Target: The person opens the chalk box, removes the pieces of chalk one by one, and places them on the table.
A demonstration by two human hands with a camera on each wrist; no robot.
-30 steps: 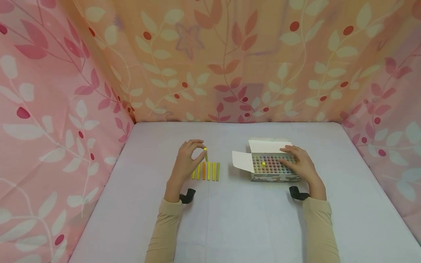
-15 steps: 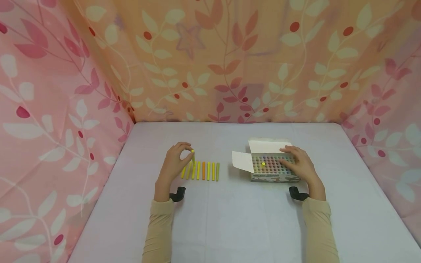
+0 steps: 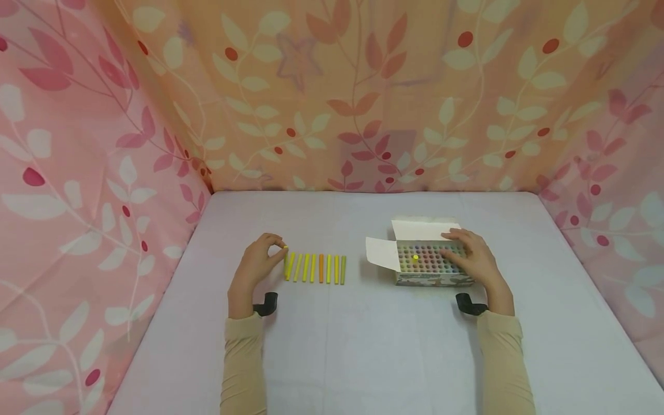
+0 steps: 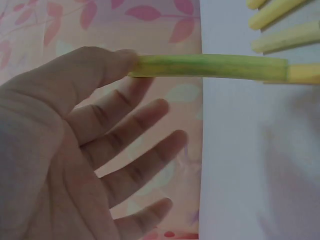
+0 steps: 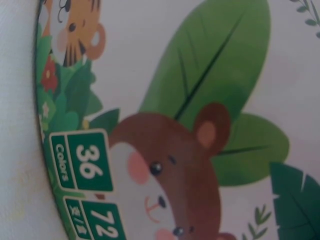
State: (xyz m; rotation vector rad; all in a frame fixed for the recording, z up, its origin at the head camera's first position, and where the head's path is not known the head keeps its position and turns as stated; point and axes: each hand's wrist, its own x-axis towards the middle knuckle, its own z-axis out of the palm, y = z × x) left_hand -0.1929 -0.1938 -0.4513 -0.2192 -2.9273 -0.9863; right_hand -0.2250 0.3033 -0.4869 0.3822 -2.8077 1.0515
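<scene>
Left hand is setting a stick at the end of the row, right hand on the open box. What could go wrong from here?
1. The left hand pinches the yellow-green stick only at one end; it may tip or roll as it goes down.
2. The row of sticks lies tightly spaced, so a nudge could knock the nearest ones askew.
3. One yellow stick stands above the others in the open box; the right hand on the box might jog it.

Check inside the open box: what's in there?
The open box holds rows of upright sticks in many colours, one yellow stick raised above them. The right hand covers the right-side rows; their colours are hidden.
</scene>
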